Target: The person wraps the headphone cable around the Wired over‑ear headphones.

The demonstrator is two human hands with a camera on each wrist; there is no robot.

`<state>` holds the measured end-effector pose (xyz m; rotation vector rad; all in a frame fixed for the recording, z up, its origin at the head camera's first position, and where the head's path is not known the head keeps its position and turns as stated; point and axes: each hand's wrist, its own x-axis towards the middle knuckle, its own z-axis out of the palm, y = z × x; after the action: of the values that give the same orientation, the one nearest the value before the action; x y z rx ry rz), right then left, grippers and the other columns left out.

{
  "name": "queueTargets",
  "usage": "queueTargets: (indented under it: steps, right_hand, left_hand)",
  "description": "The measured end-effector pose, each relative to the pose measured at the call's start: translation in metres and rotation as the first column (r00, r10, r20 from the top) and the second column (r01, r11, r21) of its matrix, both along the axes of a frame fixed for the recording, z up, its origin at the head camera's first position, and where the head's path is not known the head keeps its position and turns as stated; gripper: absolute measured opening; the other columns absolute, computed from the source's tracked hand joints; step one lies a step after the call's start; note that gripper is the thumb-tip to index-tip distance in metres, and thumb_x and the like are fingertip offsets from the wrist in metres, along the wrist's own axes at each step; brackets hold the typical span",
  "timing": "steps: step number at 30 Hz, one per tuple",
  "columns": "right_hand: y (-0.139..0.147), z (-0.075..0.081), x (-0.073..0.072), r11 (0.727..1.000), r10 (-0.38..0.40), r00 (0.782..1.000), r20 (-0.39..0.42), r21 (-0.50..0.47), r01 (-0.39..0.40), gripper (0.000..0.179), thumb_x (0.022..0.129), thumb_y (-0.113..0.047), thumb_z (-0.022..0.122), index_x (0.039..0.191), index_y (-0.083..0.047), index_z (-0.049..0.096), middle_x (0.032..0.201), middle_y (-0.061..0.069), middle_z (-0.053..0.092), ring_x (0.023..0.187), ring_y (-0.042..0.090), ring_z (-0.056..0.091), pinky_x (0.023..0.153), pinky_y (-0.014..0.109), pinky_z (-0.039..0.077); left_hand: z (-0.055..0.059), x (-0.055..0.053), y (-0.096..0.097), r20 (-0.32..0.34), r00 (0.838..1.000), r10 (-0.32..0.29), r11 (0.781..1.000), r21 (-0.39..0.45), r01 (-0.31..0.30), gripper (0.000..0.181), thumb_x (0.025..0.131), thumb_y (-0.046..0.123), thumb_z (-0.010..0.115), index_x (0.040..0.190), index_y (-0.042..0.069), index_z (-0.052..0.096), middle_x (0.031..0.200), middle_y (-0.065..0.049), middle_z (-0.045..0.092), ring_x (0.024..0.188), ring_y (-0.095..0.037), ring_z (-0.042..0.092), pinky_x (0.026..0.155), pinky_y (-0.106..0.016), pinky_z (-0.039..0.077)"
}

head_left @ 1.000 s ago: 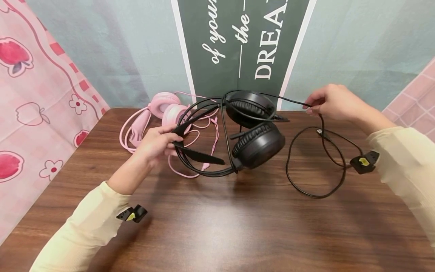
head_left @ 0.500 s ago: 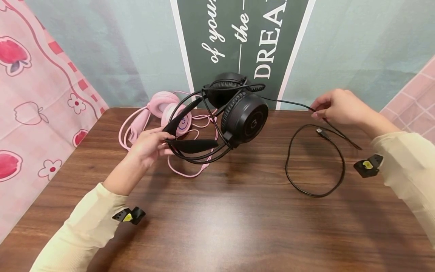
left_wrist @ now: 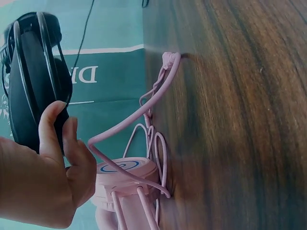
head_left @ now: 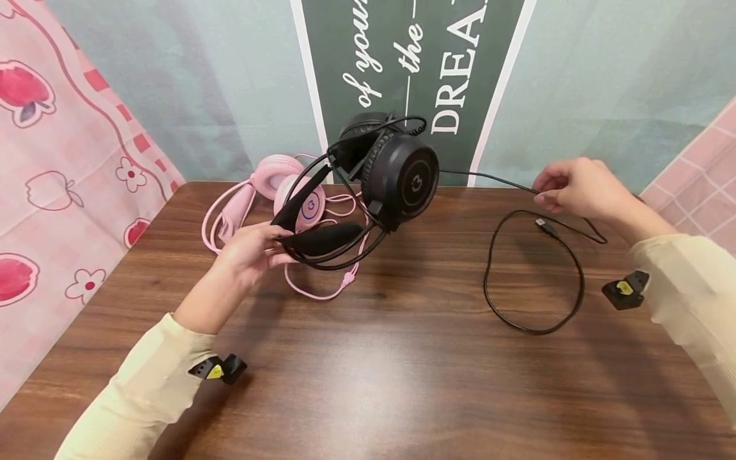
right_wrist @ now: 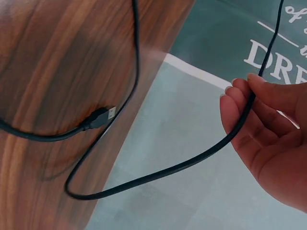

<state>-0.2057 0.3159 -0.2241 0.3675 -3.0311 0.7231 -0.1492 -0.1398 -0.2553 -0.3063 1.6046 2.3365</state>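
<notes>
My left hand (head_left: pixel 248 255) grips the black headset (head_left: pixel 402 182) by its headband, thumb on one side and fingers on the other. The headset is tilted and held above the table, its ear cups toward the back wall. A black cable (head_left: pixel 489 177) runs from it to my right hand (head_left: pixel 581 188), which pinches it between thumb and fingers. Past that hand the cable bends down and lies in a loop on the table, ending in a USB plug (right_wrist: pixel 100 118). Behind my left hand a pink headset (head_left: pixel 276 176) lies on the table, partly hidden by the black one.
The brown wooden table (head_left: pixel 368 383) meets a hanging cloth (head_left: pixel 195 96) at its back edge. A pink cord (head_left: pixel 316 297) from the pink headset curls onto the table below the black headset. A patterned pink cloth (head_left: pixel 75 191) hangs at the left.
My left hand has raised and turned the black headset, swinging its ear cups up and left. My right hand has shifted slightly right and down with the cable, whose span between them has straightened.
</notes>
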Motion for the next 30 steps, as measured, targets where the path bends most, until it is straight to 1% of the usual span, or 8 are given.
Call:
queueTargets:
  steps: [8,12,17,18,20,24,25,30]
  right_hand:
    - [0.0,-0.013,0.0,0.995,0.052,0.999,0.007,0.084,-0.052,0.009,0.082,-0.006,0.064,0.091,-0.004,0.068,0.068,0.001,0.064,0.058,0.012,0.057,0.052,0.022,0.042]
    - [-0.001,-0.018,0.001,0.99,0.096,0.995,0.014,0.101,-0.096,0.012,0.081,-0.005,0.065,0.092,-0.003,0.069,0.073,0.005,0.066,0.062,0.014,0.056,0.054,0.027,0.043]
    - [-0.006,-0.023,0.004,0.977,0.176,0.984,0.002,0.124,-0.175,0.013,0.078,-0.002,0.067,0.09,-0.005,0.071,0.082,0.007,0.068,0.069,0.015,0.059,0.058,0.029,0.047]
    - [-0.007,-0.024,0.005,0.974,0.192,0.981,-0.001,0.125,-0.191,0.013,0.077,-0.002,0.068,0.089,-0.005,0.071,0.083,0.007,0.068,0.07,0.015,0.06,0.059,0.029,0.047]
    - [-0.009,-0.025,0.006,0.97,0.215,0.977,-0.002,0.118,-0.213,0.014,0.076,-0.001,0.069,0.087,-0.008,0.072,0.084,0.006,0.068,0.072,0.012,0.06,0.059,0.026,0.048]
    - [-0.012,-0.028,0.008,0.962,0.255,0.967,-0.006,0.099,-0.253,0.015,0.074,0.001,0.07,0.083,-0.011,0.073,0.085,0.004,0.068,0.072,0.006,0.059,0.059,0.022,0.048]
    - [-0.012,-0.028,0.008,0.962,0.259,0.966,-0.005,0.094,-0.257,0.015,0.074,0.001,0.07,0.083,-0.011,0.072,0.085,0.004,0.068,0.072,0.005,0.059,0.06,0.022,0.048]
    - [-0.015,-0.029,0.01,0.95,0.307,0.952,0.01,0.064,-0.307,0.013,0.075,-0.001,0.071,0.084,-0.01,0.072,0.087,0.003,0.068,0.072,0.003,0.059,0.06,0.021,0.049]
  left_hand:
    - [-0.002,0.001,-0.001,0.077,0.997,-0.029,0.993,0.115,0.02,0.022,0.089,-0.01,0.03,0.081,-0.002,0.049,0.074,-0.012,0.054,0.065,-0.016,0.059,0.063,-0.033,0.057]
    - [-0.004,0.0,0.001,0.102,0.995,-0.024,0.989,0.149,0.009,0.021,0.09,-0.009,0.031,0.083,-0.003,0.05,0.078,-0.013,0.054,0.067,-0.019,0.06,0.063,-0.034,0.057]
    - [-0.017,-0.008,-0.003,0.104,0.994,-0.024,0.979,0.204,0.002,0.014,0.09,-0.008,0.036,0.09,-0.004,0.05,0.081,-0.016,0.058,0.073,-0.024,0.062,0.07,-0.039,0.056]
    - [-0.025,-0.013,-0.006,0.088,0.995,-0.037,0.97,0.243,0.014,0.012,0.088,-0.008,0.039,0.091,-0.005,0.05,0.082,-0.018,0.058,0.075,-0.027,0.063,0.071,-0.04,0.056]
    - [-0.026,-0.014,-0.006,0.089,0.996,-0.031,0.968,0.25,0.008,0.011,0.088,-0.008,0.041,0.094,-0.005,0.048,0.083,-0.019,0.058,0.075,-0.028,0.063,0.073,-0.04,0.055]
    - [-0.017,-0.01,0.003,0.106,0.994,0.01,0.971,0.235,-0.035,0.012,0.089,-0.008,0.038,0.099,-0.005,0.044,0.081,-0.017,0.055,0.072,-0.025,0.062,0.071,-0.037,0.055]
    - [-0.007,-0.005,0.01,0.124,0.991,0.042,0.98,0.187,-0.065,0.013,0.09,-0.008,0.035,0.099,-0.004,0.043,0.079,-0.014,0.054,0.07,-0.022,0.062,0.071,-0.035,0.056]
    - [0.005,0.001,0.027,0.13,0.984,0.119,0.984,0.117,-0.134,0.015,0.091,-0.007,0.033,0.103,-0.003,0.041,0.074,-0.011,0.053,0.067,-0.017,0.06,0.063,-0.033,0.057]
